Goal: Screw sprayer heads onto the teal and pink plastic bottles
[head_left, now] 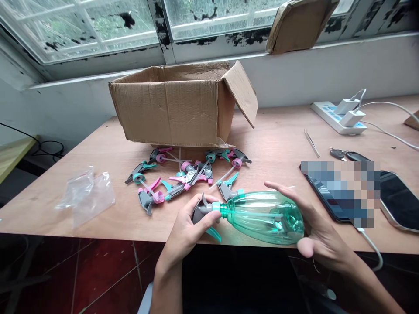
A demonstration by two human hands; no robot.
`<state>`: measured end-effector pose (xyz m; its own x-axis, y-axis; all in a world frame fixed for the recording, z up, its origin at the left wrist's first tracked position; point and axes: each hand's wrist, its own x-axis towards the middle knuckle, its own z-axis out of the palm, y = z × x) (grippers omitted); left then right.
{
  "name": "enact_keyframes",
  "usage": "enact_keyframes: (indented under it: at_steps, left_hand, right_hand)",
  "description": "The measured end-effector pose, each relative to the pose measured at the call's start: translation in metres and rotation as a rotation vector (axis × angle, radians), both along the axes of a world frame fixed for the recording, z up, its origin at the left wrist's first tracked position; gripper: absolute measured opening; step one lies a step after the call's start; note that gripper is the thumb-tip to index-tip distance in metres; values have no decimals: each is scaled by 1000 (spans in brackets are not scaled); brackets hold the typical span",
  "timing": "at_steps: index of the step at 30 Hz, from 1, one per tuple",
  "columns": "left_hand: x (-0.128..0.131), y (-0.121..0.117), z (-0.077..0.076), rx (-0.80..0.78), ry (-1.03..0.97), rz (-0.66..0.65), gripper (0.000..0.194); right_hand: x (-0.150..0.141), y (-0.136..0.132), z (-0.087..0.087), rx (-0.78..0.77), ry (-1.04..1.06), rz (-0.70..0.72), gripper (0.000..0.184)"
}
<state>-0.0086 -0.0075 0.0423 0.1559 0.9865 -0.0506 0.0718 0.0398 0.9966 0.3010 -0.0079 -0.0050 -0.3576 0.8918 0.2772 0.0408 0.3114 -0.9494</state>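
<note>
A clear green spray bottle (pixel 265 218) lies on its side in the air over the table's front edge, its base pointing right. Its grey spray head (pixel 202 211) with a teal trigger sits at the bottle's neck, and a straw runs inside. My left hand (pixel 190 226) is closed around the spray head, thumb and fingers at the collar. Beside the bottle's base, my right hand (pixel 314 226) has its fingers spread and thumb apart, cupped near the end without closing on it. Several loose grey spray heads (pixel 193 172) with pink or teal parts lie behind the bottle.
An open cardboard box (pixel 166 111) stands at the back of the wooden table (pixel 278 148). Clear plastic bags (pixel 88 196) lie left. On the right are a power strip (pixel 338 117), tweezers (pixel 311 143), keys (pixel 337 152) and two phones (pixel 401 198), one with a cable.
</note>
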Motion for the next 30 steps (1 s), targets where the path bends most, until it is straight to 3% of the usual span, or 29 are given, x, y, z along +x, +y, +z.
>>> enact_keyframes:
  at_steps: [4,8,15,19,24,27,30]
  left_hand:
    - [0,1,-4,7,-96,15,31]
    - [0,0,-8,10,-125,28,33]
    - [-2,-2,-3,-5,-40,-40,33]
    - [-1,-2,0,0,43,-10,33]
    - [1,-2,2,10,51,10,32]
    - [3,-1,1,8,-25,16,31]
    - [2,-1,-3,16,-132,37,32]
  right_hand:
    - [2,0,12,10,-104,70,107]
    - [7,-3,14,18,-222,66,101]
    - [7,1,7,-108,-31,24,99]
    - [2,2,12,-90,-3,27,83]
    - [1,-1,10,-38,19,-5,76]
    - [1,-3,8,-77,35,29,84]
    - [3,-3,9,-38,-116,50,99]
